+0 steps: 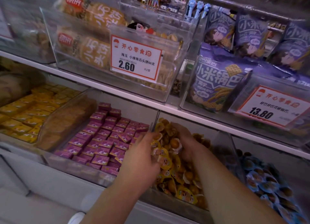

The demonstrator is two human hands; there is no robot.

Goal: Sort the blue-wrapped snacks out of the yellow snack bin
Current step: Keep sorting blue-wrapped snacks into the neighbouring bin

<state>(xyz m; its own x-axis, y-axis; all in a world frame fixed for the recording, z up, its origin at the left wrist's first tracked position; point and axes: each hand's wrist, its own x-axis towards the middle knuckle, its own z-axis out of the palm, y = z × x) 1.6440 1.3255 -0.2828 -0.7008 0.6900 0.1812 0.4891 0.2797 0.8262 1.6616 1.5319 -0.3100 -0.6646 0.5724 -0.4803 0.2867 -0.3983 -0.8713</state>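
Notably, our left hand (142,158) and right hand (186,145) both dug into the yellow snack bin (176,205), fingers curled among yellow packets; grip contents unclear. Blue-wrapped snacks (268,182) lay right of the right hand; none visible between hands, sorting status uncertain.

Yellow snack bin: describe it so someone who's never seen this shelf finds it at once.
On the lower shelf, under the white shelf edge, sits a row of clear bins. The yellow snack bin is the one both hands are in, left hand and right hand. It holds loose round yellow-wrapped snacks, between the purple boxes and the blue-wrapped snacks.
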